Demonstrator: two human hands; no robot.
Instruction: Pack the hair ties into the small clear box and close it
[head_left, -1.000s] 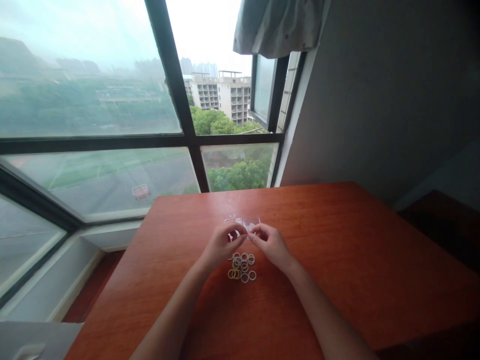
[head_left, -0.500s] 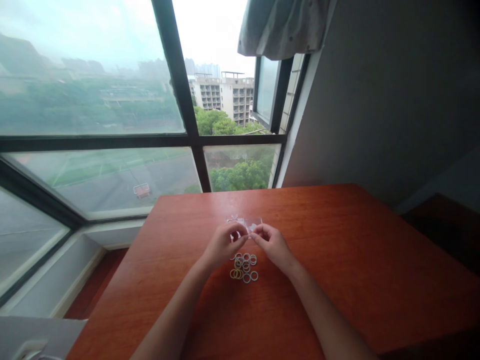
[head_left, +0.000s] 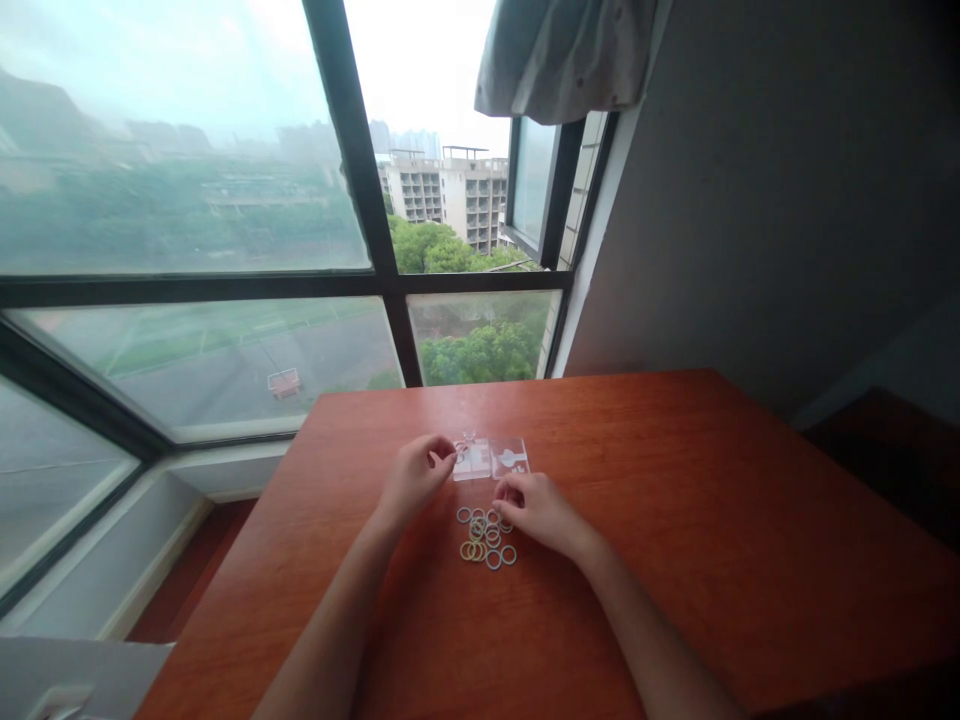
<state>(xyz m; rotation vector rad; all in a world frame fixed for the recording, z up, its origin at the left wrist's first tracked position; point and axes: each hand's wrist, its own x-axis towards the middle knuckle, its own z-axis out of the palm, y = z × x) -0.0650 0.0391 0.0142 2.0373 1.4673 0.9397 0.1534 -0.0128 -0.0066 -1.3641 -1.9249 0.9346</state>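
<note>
At the middle of the table lies a small clear plastic box (head_left: 471,472) with its flat clear lid (head_left: 519,447) spread to the right. My left hand (head_left: 421,474) is at the box's left edge, thumb and forefinger pinched together; whatever sits between them is too small to make out. Below the box is a cluster of several small rings (head_left: 493,538), mostly grey, with yellowish ones (head_left: 468,551) at the lower left. My right hand (head_left: 536,508) is above the cluster's upper right, its fingertips closed together over the rings. Anything within that pinch is hidden.
The reddish-brown wooden table (head_left: 675,560) reaches the window frame (head_left: 225,288) at the back. A grey wall (head_left: 750,200) stands on the right. A short curtain (head_left: 562,60) hangs over the part-open window pane (head_left: 534,185).
My hands, earlier together in front of the box, have parted. The left moved left to the box's edge; the right came down toward the rings. The box and lid are now more exposed.
</note>
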